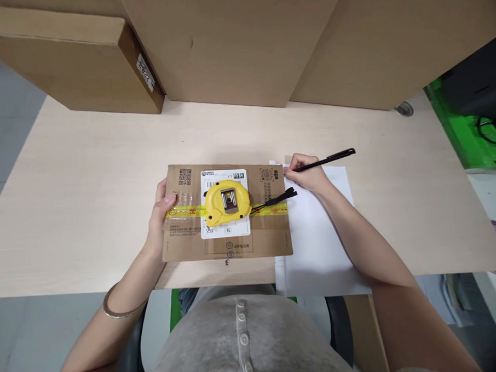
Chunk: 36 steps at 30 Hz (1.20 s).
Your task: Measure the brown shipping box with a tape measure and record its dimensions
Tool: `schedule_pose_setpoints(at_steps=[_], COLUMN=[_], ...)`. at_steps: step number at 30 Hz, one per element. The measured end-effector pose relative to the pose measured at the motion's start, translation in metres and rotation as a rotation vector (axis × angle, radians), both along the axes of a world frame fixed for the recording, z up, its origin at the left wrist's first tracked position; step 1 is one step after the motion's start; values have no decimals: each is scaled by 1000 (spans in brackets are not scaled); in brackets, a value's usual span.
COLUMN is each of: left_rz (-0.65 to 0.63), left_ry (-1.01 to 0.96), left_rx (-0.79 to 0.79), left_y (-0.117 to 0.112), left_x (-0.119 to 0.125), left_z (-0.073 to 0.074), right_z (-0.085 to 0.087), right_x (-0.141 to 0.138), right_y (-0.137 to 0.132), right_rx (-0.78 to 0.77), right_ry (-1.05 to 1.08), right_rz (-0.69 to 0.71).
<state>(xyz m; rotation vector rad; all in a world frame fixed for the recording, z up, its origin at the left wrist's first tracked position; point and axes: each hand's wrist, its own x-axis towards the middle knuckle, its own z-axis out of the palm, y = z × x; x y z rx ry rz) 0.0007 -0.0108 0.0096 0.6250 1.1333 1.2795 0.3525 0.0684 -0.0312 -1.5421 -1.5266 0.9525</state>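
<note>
A flat cardboard parcel (184, 241) with a white shipping label and a strip of yellow tape lies at the table's near edge. On the label rests a yellow tape measure (227, 202), its black wrist strap trailing right. My left hand (161, 214) grips the parcel's left edge, thumb on top. My right hand (307, 175) pinches a black pen (327, 160) with its tip on the top left of a white sheet of paper (320, 237) beside the parcel.
Large cardboard boxes (234, 49) stand along the back of the light wooden table (88, 204); a smaller one (74, 67) is at the back left. A green object (463, 127) lies off the right edge. The paper overhangs the front edge.
</note>
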Motion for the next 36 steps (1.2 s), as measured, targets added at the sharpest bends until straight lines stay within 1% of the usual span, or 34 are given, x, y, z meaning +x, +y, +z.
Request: schedule_pose_setpoints(at_steps=[4, 8, 13, 16, 22, 28, 32, 36], left_rz=[-12, -15, -18, -10, -10, -21, -32, -31], left_ry=[-24, -8, -8, -6, -8, 24, 23, 26], left_rx=[2, 11, -34, -48, -45, -18, 6, 10], left_y=[0, 0, 0, 0, -1, -1, -1, 0], left_x=[1, 1, 0, 0, 1, 0, 0, 0], left_z=[1, 1, 2, 4, 5, 3, 1, 1], right_z=[1, 1, 1, 1, 1, 4, 11, 27], right_x=[0, 2, 4, 2, 0, -4, -2, 8], right_y=[2, 1, -2, -2, 1, 0, -4, -10], right_rx=[9, 7, -37, -37, -3, -5, -67, -167], right_ry=[-11, 2, 26, 8, -48, -141, -236, -428], right_rz=[-6, -2, 53, 65, 24, -24, -35, -33])
